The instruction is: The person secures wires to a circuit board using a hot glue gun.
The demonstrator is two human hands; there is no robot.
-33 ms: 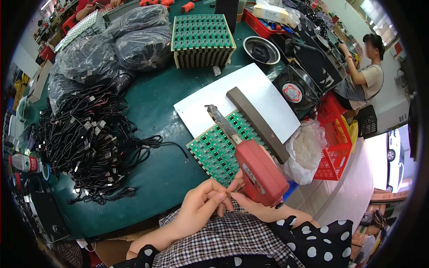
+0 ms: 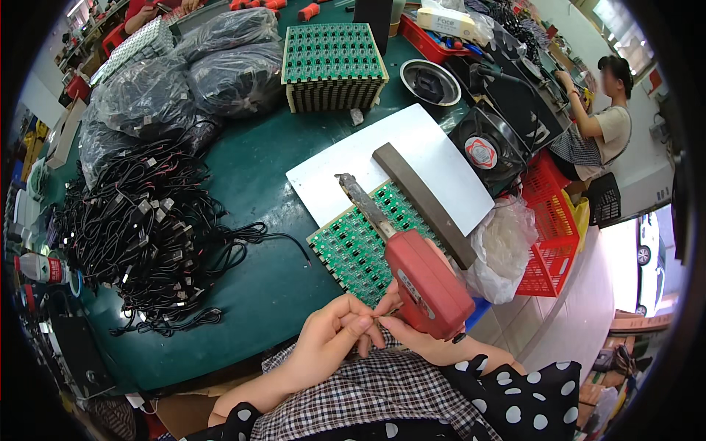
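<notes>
My right hand (image 2: 415,339) is wrapped round a red soldering gun (image 2: 428,285), whose long, residue-covered metal tip points up and away to the left. Close against it, my left hand (image 2: 332,339) is closed in a pinch; its fingertips meet those of my right hand over a thin, small thing too fine to name. Beneath the soldering gun lies a green circuit board panel (image 2: 347,253) with rows of small parts, partly hidden by the tool and my hands. A dark grey bar (image 2: 423,204) rests along the panel's right edge, on a white board (image 2: 450,158).
A heap of black cables (image 2: 158,228) covers the left of the green table (image 2: 250,176). Farther back are plastic-wrapped bundles (image 2: 235,73) and a stack of circuit panels (image 2: 334,70). To the right are a metal bowl (image 2: 431,82), a black fan (image 2: 482,143) and a red basket (image 2: 548,242).
The soldering gun has shifted very slightly to the left in my right hand. Both hands stay in the same place.
</notes>
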